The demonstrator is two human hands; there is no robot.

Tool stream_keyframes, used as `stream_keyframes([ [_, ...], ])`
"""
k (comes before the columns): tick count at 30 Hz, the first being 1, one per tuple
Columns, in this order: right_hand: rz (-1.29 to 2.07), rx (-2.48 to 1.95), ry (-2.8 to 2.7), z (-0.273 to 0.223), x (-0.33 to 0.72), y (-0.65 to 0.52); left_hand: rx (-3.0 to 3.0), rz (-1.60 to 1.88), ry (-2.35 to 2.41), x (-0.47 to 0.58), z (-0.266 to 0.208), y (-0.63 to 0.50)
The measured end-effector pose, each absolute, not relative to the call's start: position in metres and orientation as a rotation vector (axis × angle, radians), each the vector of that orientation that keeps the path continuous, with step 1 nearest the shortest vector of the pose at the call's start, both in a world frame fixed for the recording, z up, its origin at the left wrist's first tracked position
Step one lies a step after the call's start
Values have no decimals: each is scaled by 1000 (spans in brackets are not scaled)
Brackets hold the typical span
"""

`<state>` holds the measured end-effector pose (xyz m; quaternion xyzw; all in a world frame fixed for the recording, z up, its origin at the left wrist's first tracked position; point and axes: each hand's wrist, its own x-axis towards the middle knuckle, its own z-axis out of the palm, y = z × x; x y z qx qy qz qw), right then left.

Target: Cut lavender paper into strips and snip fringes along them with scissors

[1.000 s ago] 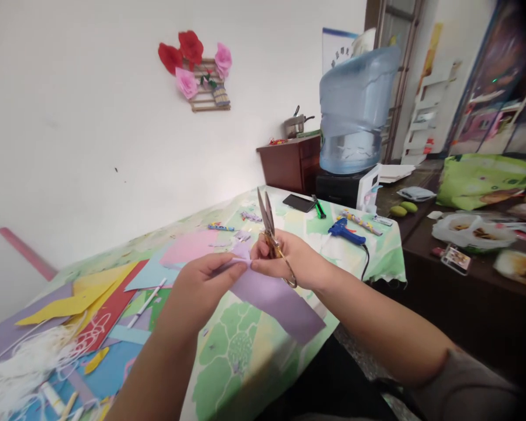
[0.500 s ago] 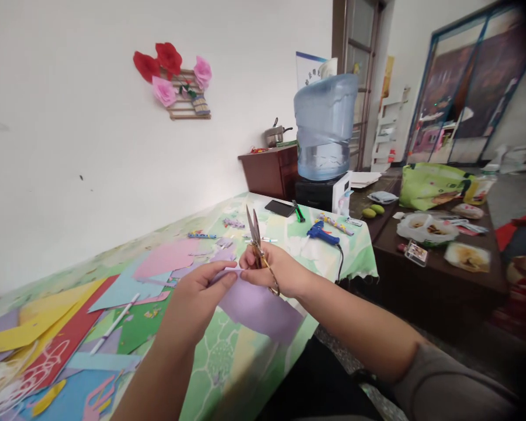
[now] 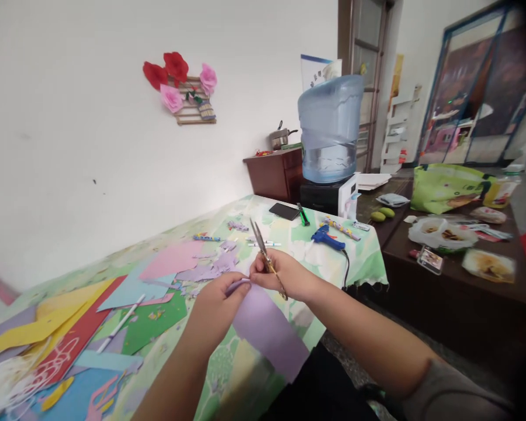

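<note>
By the table's near edge [image 3: 221,358], your left hand [image 3: 215,301] pinches purple paper [image 3: 267,328]; your right hand [image 3: 286,273] grips scissors [image 3: 260,241] blades-away, presumably so it can steady the paper too.

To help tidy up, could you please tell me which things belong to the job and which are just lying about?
In use: purple paper (left hand), scissors (right hand).
Seemingly lying about: blue glue gun, green bag, green fruits.

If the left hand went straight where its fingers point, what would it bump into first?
Probably the right hand, which holds the scissors. It's just ahead of the left hand, which pinches the purple paper; any small gap is hard to judge.
</note>
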<state>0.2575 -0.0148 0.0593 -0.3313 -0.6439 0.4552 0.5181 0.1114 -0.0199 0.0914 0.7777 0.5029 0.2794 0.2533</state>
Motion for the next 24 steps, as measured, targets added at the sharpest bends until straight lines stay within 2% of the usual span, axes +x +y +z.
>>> stream_keyframes([
  [3, 1146, -748, -1506, 62, 256, -14, 1873, 846, 1214, 103, 88, -17],
  [8, 1199, -755, -1562, 66, 250, 0, 1180, 967, 677, 79, 77, -10],
  [12, 1231, -644, -1691, 69, 236, 5, 951, 945, 362, 71, 66, -9],
  [19, 911, -726, -1866, 73, 221, -3, 839, 944, 420, 80, 58, -12],
  [24, 1090, -719, -1915, 67, 227, -2, 781, 798, 412, 91, 56, -17],
])
